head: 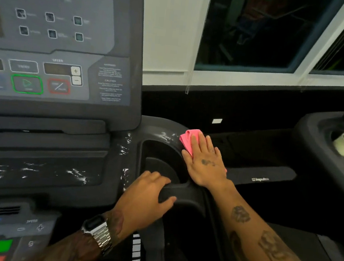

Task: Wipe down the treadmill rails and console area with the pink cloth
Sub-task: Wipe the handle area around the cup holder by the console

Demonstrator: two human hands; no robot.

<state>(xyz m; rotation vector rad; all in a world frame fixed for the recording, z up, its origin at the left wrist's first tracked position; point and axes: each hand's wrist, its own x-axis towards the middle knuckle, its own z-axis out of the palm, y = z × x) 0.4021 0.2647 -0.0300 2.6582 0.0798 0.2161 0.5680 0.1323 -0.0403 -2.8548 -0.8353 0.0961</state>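
Black treadmill plastic fills the foreground, where the left grip (149, 196) curls round the handlebar (183, 192). Just beyond, the right grip (205, 163) presses flat, fingers straight, on the one pink cloth (188, 138) at the cup well's (163, 163) right rim. Wet streaks (167, 135) lie just left of it, toward the console (56, 71).

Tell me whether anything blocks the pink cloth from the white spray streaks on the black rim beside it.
Nothing visible does. The right hand presses the folded pink cloth flat on the black plastic rim, and the white spray streaks lie just beside it.
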